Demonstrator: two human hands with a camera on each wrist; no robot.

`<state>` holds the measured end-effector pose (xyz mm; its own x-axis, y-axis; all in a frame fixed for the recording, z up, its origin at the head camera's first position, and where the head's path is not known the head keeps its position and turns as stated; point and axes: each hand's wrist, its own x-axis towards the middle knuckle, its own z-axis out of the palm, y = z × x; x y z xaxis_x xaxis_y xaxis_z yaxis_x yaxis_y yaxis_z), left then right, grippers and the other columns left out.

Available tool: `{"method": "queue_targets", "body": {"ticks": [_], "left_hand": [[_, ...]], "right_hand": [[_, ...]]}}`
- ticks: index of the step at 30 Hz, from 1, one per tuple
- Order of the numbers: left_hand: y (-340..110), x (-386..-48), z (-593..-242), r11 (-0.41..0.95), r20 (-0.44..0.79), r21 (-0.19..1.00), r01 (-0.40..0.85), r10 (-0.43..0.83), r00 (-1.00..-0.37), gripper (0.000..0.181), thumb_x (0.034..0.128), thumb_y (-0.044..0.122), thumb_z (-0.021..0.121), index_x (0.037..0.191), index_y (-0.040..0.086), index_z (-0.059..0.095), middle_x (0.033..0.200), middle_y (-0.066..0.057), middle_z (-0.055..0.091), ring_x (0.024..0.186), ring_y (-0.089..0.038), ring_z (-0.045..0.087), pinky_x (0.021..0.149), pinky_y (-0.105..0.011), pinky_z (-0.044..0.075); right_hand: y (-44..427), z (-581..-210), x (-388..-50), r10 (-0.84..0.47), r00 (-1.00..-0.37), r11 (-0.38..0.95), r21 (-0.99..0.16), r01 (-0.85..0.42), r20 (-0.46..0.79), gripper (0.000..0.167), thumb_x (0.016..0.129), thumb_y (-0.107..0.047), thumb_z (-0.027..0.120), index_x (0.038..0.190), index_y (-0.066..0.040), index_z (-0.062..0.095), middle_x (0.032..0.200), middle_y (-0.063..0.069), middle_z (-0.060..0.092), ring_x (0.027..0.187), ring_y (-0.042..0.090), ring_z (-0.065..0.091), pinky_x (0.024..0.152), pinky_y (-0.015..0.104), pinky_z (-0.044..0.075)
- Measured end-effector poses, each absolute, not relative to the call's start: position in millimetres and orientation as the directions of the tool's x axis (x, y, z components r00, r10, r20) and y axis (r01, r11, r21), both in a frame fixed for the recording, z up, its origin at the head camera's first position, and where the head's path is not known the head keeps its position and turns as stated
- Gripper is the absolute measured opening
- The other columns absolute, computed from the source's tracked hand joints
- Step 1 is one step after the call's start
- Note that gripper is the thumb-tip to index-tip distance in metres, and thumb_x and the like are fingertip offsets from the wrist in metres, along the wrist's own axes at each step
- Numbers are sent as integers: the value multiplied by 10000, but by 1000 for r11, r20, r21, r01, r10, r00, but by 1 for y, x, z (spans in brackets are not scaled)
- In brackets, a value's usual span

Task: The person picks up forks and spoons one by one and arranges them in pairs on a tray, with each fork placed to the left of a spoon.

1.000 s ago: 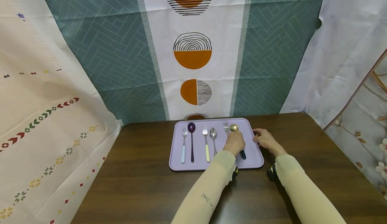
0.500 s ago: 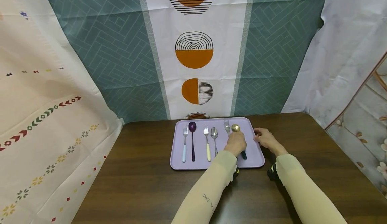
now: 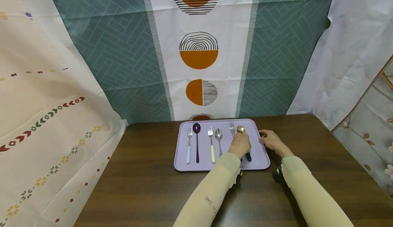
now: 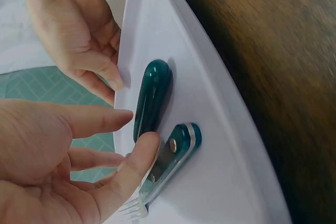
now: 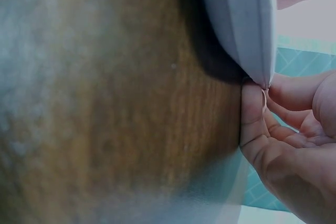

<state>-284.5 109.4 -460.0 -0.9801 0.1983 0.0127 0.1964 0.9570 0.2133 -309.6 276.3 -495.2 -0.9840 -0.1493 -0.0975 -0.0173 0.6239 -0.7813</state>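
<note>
A lilac tray point(image 3: 227, 164) lies on the table, bearing a row of forks and spoons. My left hand point(image 3: 239, 145) is over its right part, hiding the middle of a gold spoon point(image 3: 241, 129). In the left wrist view, thumb and index finger pinch the spoon around its dark green handle point(image 4: 152, 90). Close beside the thumb lies a fork with a riveted green handle point(image 4: 184, 137). My right hand point(image 3: 271, 141) is at the tray's right edge; in the right wrist view its thumb and index finger pinch the tray's rim point(image 5: 257, 30).
Left of the hands on the tray lie a blue-handled fork point(image 3: 188, 148), a purple spoon point(image 3: 197, 138), a yellow-handled fork point(image 3: 212, 148) and a silver spoon point(image 3: 219, 136). The wooden table point(image 3: 138, 186) surrounds the tray; a patterned curtain point(image 3: 132, 56) hangs behind.
The gold spoon's bowl has shifted very slightly right, away from the fork beside it. Both hands stay almost in place; the whole head view has drifted a little.
</note>
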Motion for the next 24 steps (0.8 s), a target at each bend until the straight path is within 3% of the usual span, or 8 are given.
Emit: {"method": "queue_targets", "body": {"ticks": [10,17,20,24], "left_hand": [[94,-280,-453,937,9,287,198,204,-979,113,937,182,734,1006,99,766,1005,-73,725,822,-170,687,648,-298,553],[75,-279,-450,900,69,340,273,265,-962,276,966,177,685,1225,210,774,1161,-5,750,939,-201,722,689,-334,567],[64,-279,-450,888,78,353,294,285,-955,302,965,163,679,1250,206,769,1206,14,738,1017,-192,713,722,-329,572],[48,-277,-450,872,65,392,294,293,-954,322,966,123,676,1276,165,753,1288,35,715,1178,-168,666,857,-312,571]], "right_hand": [[276,-494,-307,-148,-985,621,-783,-20,-92,507,972,24,536,1437,192,421,926,141,546,858,255,556,688,303,524],[278,-491,-307,-150,-983,621,-784,-12,-103,507,989,20,524,1449,197,400,959,170,545,890,286,570,722,326,545],[278,-490,-307,-160,-982,611,-792,-17,-102,512,991,16,521,1452,199,393,977,189,547,908,302,574,746,345,551],[278,-491,-307,-181,-975,589,-808,-5,-126,514,999,16,523,1455,204,381,996,194,557,921,305,581,786,373,567]]}}
